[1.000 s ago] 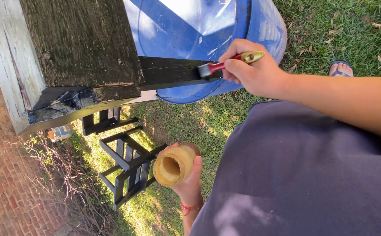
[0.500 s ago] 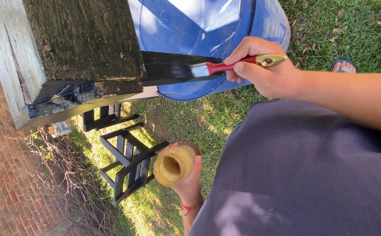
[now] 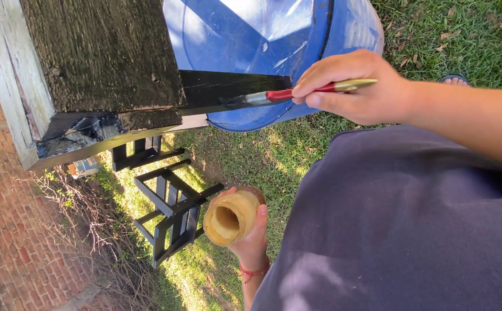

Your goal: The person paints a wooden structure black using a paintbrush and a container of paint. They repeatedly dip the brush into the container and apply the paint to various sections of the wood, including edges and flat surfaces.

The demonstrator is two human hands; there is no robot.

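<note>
A blue plastic barrel [image 3: 274,52] filled the top of the view, standing on sunlit grass [image 3: 274,155], and it seemed to serve as a prop for the work laid across it. Over its near side lay a wooden board structure [image 3: 101,57], its broad face rough and already coated black, with pale unpainted edges showing along the left. A narrower plank [image 3: 228,86] ran out from it toward the barrel, glossy with wet black paint. To the left a brick wall [image 3: 9,230] met dry twigs, and on the grass below lay a small black slatted frame [image 3: 170,213], well apart from the board, likely set aside to dry.

The person's dark clothing [image 3: 400,230] covered the lower right. The right hand [image 3: 354,86] was clamped on a paintbrush [image 3: 297,92] with a red and gold handle, held nearly level so that the bristles lay flat against the plank's wet surface. The left hand [image 3: 251,242] was closed around a small tan jar [image 3: 230,217], its open mouth tilted toward the viewer and kept low, near the body, probably within easy reach for dipping. The two hands were well apart. A red cord circled the left wrist.
</note>
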